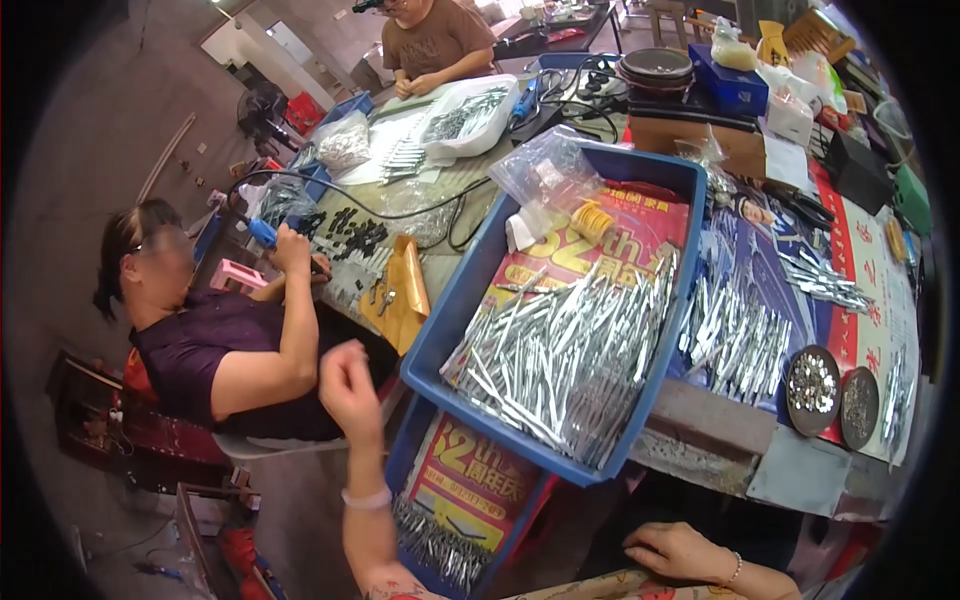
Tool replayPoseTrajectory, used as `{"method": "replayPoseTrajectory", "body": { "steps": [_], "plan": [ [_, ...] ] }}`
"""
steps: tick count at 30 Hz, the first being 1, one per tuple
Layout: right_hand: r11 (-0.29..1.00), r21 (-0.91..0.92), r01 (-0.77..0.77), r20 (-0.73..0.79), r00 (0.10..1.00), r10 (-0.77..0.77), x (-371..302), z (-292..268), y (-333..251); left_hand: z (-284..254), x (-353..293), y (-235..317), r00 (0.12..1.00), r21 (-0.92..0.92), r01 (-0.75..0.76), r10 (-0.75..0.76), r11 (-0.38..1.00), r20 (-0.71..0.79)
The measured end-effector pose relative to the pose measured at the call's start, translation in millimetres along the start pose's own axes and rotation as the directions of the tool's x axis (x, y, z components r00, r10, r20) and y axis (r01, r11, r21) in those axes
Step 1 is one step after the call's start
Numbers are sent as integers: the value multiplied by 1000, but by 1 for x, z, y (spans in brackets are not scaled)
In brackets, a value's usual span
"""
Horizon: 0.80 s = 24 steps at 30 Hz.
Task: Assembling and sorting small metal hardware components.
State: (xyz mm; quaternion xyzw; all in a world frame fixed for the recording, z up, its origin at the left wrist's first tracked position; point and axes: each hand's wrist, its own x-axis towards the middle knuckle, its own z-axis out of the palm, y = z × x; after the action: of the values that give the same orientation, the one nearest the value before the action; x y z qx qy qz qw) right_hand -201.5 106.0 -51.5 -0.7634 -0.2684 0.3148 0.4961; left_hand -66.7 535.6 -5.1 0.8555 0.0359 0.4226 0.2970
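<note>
My left hand (348,392) is raised beside the left edge of a large blue plastic tray (418,372), above the floor side of the table. Its fingers are curled and slightly blurred, and whatever they hold, if anything, is hidden. Inside the tray a big heap of thin silvery metal strips (560,360) lies on red and yellow printed paper. My right hand (682,552) rests low, near my lap, fingers stretched loosely and holding nothing visible. Beneath the large tray stands a second blue tray (405,445) with small metal pieces (445,548) on similar paper.
A person (255,350) in purple works at left with a blue-handled tool (262,232); another person (437,50) sits at the far side. To the right lie more metal strips (735,340), two round dishes (813,390) of small parts, and a clear bag (545,170) over the tray.
</note>
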Motion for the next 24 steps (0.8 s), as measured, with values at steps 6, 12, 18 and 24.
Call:
{"method": "replayPoseTrajectory", "body": {
  "steps": [6,12,18,24],
  "plan": [
    [992,-9,125,86,989,-124,-26,11,0,-75,-86,254,942,-741,44,218,670,253],
    [975,-76,211,131,971,-200,-68,14,-14,-56,-91,323,711,-805,-590,436,-54,-551],
    [989,-84,123,-89,987,-130,-122,5,1,-56,-101,391,626,-724,-666,395,-179,-673],
    [996,-46,82,-149,985,-88,-153,2,13,-58,-127,411,741,-851,-489,423,-192,-521]
  ]
}}
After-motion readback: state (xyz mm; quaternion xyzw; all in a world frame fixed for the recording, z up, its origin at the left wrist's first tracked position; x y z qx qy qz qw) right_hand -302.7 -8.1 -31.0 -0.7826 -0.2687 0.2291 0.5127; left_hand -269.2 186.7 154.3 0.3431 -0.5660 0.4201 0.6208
